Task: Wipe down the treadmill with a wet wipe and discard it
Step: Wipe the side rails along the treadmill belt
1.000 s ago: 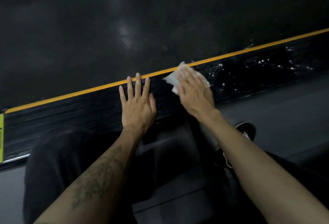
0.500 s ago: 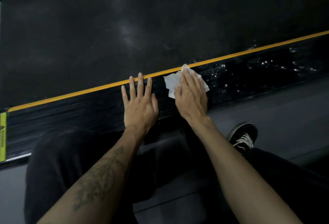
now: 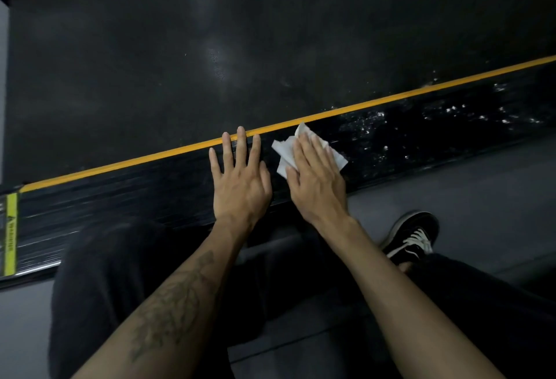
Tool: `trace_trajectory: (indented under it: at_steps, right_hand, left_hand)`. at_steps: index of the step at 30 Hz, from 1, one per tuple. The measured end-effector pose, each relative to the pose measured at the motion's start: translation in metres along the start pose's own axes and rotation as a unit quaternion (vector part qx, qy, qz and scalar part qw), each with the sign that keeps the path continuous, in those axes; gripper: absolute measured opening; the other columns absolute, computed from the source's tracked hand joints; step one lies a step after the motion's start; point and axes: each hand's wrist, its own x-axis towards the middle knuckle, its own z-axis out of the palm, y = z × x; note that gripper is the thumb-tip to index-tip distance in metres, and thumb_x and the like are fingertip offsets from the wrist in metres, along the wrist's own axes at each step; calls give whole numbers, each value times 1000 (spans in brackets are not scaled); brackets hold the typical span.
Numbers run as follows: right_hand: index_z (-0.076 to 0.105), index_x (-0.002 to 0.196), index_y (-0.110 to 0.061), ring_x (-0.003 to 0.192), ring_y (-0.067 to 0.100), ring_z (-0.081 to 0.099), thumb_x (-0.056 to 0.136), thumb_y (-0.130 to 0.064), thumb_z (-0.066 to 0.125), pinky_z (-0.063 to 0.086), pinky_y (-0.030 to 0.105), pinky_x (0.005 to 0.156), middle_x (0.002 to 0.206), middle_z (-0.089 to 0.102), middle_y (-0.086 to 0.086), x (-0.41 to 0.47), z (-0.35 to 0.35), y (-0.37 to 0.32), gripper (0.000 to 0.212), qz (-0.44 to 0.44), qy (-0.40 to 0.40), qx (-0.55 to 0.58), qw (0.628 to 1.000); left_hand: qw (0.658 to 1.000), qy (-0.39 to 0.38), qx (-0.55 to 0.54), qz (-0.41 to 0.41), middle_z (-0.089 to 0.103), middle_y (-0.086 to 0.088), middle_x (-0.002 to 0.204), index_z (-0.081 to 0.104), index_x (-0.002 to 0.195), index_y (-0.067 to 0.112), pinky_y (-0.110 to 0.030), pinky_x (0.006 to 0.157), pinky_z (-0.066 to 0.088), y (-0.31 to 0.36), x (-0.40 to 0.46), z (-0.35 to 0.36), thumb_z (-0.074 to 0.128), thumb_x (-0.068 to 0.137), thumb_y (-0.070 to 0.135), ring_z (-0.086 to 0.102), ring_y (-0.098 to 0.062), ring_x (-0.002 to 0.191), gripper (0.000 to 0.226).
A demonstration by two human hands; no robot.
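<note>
The treadmill fills the upper view: a black belt [image 3: 270, 32], a yellow stripe [image 3: 391, 97] and a black side rail [image 3: 120, 198] running from lower left to upper right. My left hand [image 3: 240, 180] lies flat on the rail, fingers straight and spread, fingertips at the stripe. Just to its right, my right hand [image 3: 316, 177] presses a crumpled white wet wipe [image 3: 284, 150] flat onto the rail with straight fingers. Most of the wipe is hidden under the hand. The rail to the right of the wipe glistens with wet specks [image 3: 451, 111].
A yellow-green warning label [image 3: 10, 234] sits at the rail's left end. Grey floor [image 3: 481, 183] runs alongside the rail. My dark trouser legs [image 3: 105, 288] and a black shoe with white laces [image 3: 416, 235] are below the hands.
My right hand has slid the wipe leftward along the rail, closer to my left hand. The left hand has stayed flat in place.
</note>
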Motion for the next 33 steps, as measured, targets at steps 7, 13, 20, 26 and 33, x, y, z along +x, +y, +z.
trace_trajectory:
  at_steps: [7, 13, 20, 26, 33]
  right_hand:
    - [24, 161, -8, 158, 25, 17, 101, -39, 12, 13, 46, 129, 170, 19, 10, 37, -2, 7, 69, 22, -29, -25, 999]
    - [33, 159, -7, 156, 27, 22, 106, -34, 26, 19, 47, 127, 168, 26, 13, -17, -3, 16, 59, -13, -1, -20, 1000]
    - [23, 161, -7, 158, 25, 14, 106, -34, 26, 10, 43, 129, 170, 17, 10, 31, -2, 8, 61, 27, -21, -20, 999]
    - [29, 160, -7, 157, 26, 19, 107, -35, 25, 13, 42, 129, 169, 23, 12, -14, -5, 21, 60, -10, -3, -31, 999]
    - [20, 162, -4, 159, 25, 10, 107, -35, 19, 4, 40, 129, 171, 14, 13, 29, -4, 21, 63, 45, -23, -35, 998]
  left_hand:
    - [1000, 9, 11, 4, 4, -6, 174, 19, 165, 21, -59, 127, 3, 0, 0, 3, 15, 106, 43, -6, -31, 160, 63]
    - [1000, 12, 3, 8, 4, -3, 174, 17, 165, 20, -58, 127, 0, 2, -1, 1, 15, 106, 41, -7, -27, 160, 62]
    - [1000, 23, 8, 12, 10, -4, 173, 24, 163, 18, -58, 128, 6, 4, -2, 2, 18, 106, 38, 1, -28, 160, 61]
    - [1000, 23, 9, 16, 10, -6, 173, 23, 164, 17, -58, 128, 6, 4, -1, 1, 18, 106, 37, 1, -29, 160, 61]
    - [999, 31, 5, 18, 14, -7, 172, 28, 162, 16, -58, 127, 8, 5, -2, 0, 22, 105, 35, 5, -30, 160, 60]
